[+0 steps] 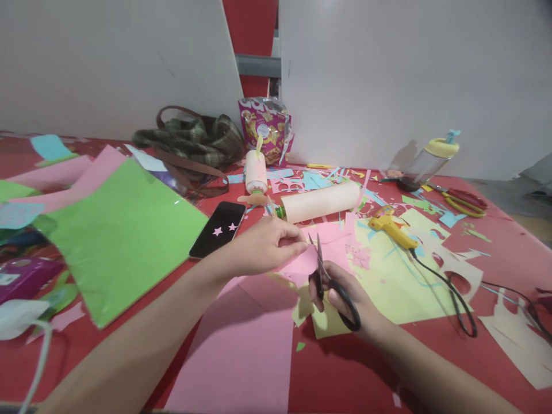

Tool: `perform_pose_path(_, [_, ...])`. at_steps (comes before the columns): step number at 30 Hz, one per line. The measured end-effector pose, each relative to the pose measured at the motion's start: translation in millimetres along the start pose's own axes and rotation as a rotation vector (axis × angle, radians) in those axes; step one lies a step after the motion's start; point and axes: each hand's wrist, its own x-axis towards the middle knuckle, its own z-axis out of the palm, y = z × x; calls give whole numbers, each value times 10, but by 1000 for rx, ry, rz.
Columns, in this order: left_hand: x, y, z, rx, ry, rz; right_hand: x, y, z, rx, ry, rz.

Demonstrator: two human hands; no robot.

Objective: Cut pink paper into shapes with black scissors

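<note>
My right hand (356, 299) grips a pair of scissors (319, 264) with black handles, its fingers in the loops. The blades point up and away, slightly parted, over pink paper. My left hand (273, 244) is closed, thumb and fingers together on a piece of pink paper (299, 265) just left of the blade tips. How much of it lies between the fingertips is hidden. A large pink sheet (245, 351) lies below both hands. Left of my left hand is a black phone (211, 238) with two small pink stars (217, 231) on it.
A green sheet (125, 236) covers the left side. A yellow glue gun (394, 229) with a black cord rests on pale yellow paper (388, 293). Behind stand a wrapped roll (256, 171), a lying cream tube (321, 201), a snack bag (267, 129), and a clear bottle (426, 164). Scraps are scattered.
</note>
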Motion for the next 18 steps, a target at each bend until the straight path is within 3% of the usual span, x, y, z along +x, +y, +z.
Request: perform_pose_path(18, [7, 3, 8, -19, 5, -42, 3, -52, 30, -36, 78, 41])
